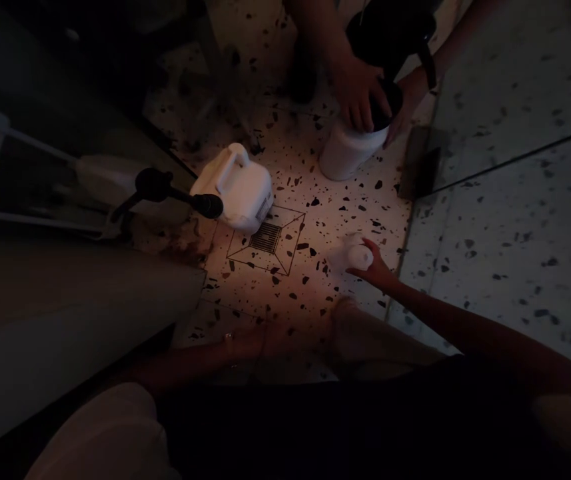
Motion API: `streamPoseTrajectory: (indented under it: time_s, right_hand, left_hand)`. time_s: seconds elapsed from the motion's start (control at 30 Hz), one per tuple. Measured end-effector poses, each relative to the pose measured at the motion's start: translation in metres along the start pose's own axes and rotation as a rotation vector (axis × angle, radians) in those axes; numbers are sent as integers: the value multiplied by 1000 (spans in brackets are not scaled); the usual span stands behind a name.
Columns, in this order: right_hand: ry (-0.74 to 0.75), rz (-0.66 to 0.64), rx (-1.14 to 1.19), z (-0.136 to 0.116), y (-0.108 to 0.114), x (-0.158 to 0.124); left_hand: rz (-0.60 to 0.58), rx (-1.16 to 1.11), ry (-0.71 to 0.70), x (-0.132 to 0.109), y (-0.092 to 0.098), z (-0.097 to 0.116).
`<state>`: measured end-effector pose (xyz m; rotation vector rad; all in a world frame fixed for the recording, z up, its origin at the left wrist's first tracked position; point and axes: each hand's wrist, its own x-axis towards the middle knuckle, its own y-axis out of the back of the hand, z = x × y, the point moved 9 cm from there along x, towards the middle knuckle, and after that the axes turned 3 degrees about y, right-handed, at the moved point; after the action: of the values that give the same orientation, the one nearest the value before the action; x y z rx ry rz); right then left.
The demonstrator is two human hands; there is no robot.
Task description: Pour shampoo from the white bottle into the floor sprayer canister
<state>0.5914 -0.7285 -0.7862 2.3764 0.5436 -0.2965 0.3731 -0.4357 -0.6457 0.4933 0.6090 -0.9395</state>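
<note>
My right hand [376, 268] is wrapped round a small white bottle [360, 256], low over the speckled floor. The bottle's round top faces the camera, and its far side is blurred. My left hand [290, 337] reaches in from the lower left, with a bracelet at the wrist. It is dark and smeared, so its fingers cannot be made out. Ahead of it, a white jug [245, 190] with a moulded handle lies beside a square floor drain [266, 237].
At the upper right another person's hands [365, 97] are on the dark top of a white container [345, 152]. A black rod-like fitting [170, 190] juts in from the left. Speckled panels [505, 247] stand at the right. The scene is dim.
</note>
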Motion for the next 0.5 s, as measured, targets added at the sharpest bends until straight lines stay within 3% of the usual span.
streamPoseTrajectory:
  time_s: [0.17,0.33,0.5]
  right_hand:
    - [134,-48,-76,-29,12,-3]
    - [174,-35,-118,-54,20,-4]
    - [115,-36,-139,-63,20,-4]
  left_hand:
    - [-51,-28,93,-2,-2,2]
    - [-82,-48,20,0,3,29]
    - [-63,-22,22,-1,8,41]
